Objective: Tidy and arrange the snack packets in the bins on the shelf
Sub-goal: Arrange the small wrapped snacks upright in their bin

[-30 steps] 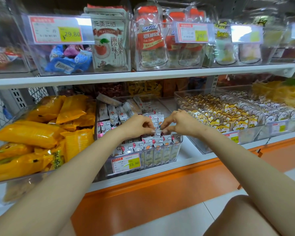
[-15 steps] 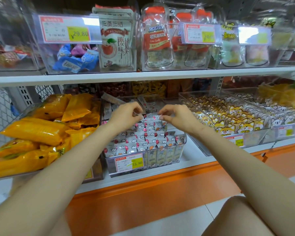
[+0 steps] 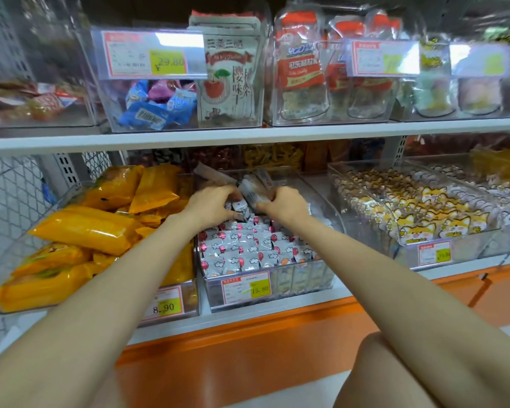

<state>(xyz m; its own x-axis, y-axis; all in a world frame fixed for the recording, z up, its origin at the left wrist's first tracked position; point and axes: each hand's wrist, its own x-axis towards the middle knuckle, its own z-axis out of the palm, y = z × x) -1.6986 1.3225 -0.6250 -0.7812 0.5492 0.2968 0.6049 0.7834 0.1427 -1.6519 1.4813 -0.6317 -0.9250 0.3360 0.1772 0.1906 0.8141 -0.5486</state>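
A clear bin [image 3: 277,282] on the lower shelf holds rows of small white snack packets [image 3: 248,251] with red marks, standing upright at the front. Loose packets [image 3: 252,188] lie jumbled at the back. My left hand [image 3: 212,206] and my right hand [image 3: 283,203] are both deep in the bin's back half, fingers curled round the loose white packets there. The image is blurred, so the exact hold of each finger is unclear.
An orange-packet bin [image 3: 171,301] stands to the left, a bin of fox-print packets [image 3: 433,254] to the right. An upper shelf [image 3: 248,135] with clear bins of bagged sweets overhangs the hands. My knee [image 3: 386,369] shows at the bottom.
Both hands moved from the front rows of packets back to the rear of the bin and closed round the loose packets there. The camera came closer.
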